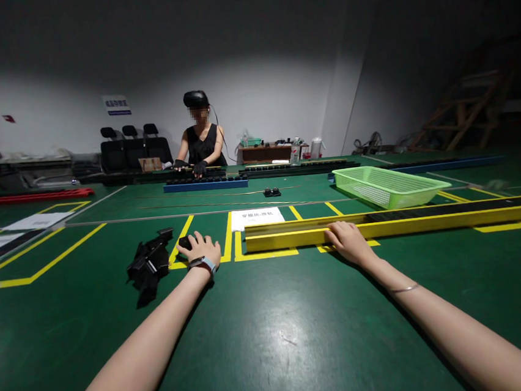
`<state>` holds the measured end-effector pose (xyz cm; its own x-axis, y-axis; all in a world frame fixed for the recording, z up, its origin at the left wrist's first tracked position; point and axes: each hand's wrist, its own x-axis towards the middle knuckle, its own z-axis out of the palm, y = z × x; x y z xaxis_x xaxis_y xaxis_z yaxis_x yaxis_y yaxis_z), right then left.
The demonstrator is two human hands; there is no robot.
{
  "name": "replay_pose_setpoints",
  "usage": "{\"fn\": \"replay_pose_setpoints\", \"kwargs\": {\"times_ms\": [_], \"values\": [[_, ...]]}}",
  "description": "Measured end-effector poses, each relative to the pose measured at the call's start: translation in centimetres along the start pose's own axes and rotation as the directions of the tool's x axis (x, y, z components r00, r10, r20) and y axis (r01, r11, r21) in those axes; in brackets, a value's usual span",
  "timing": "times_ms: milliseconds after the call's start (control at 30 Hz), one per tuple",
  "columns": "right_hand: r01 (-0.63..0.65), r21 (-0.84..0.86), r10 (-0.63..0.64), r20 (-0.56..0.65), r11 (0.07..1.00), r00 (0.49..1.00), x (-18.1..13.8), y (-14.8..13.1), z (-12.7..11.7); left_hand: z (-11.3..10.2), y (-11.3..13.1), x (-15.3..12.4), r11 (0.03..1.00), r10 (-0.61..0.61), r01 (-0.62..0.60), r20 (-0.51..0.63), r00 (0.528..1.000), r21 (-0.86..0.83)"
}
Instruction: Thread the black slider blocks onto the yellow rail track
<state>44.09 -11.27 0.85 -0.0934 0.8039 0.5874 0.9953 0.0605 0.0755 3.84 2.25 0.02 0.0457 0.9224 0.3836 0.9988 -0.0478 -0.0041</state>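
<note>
My left hand (205,250) lies palm down on the green table, its fingers spread. A small black block (185,244) shows beside and partly under its outer fingers; whether they press on it is not clear. Just left of that hand is a loose pile of black parts (148,264). On the right, my right hand (350,242) has its fingers curled over the near wall of a long yellow channel rail (287,240), close to its left part. The rail lies crosswise, and a dark strip (428,211) shows inside its right part. Fingertips inside the channel are hidden.
Behind the rail stands a light green basket (388,186). A white label (257,217) and yellow tape lines mark the table (273,329). Two small black pieces (272,192), thin rods and a blue rail (205,186) lie farther back. Across the table works a person (202,139) in black gloves.
</note>
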Motion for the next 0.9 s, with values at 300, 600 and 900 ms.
{"fn": "replay_pose_setpoints", "kwargs": {"times_ms": [300, 600, 900], "values": [[-0.077, -0.095, 0.077, -0.001, 0.993, 0.997, -1.0, 6.2, 0.4, -1.8, 0.4, -0.2, 0.911, 0.357, -0.399, -0.286, 0.889, -0.105], [-0.094, -0.023, 0.093, -0.042, 0.995, 0.995, -0.9, 5.8, 1.1, -3.9, 1.3, -1.1, 0.614, 0.632, -0.778, -0.509, 0.584, -0.131], [-0.044, 0.058, 0.051, -0.128, 0.997, 0.990, 1.9, -6.0, 1.5, -4.3, 2.1, -1.7, 0.495, 0.770, -0.869, -0.451, 0.452, -0.025]]}}
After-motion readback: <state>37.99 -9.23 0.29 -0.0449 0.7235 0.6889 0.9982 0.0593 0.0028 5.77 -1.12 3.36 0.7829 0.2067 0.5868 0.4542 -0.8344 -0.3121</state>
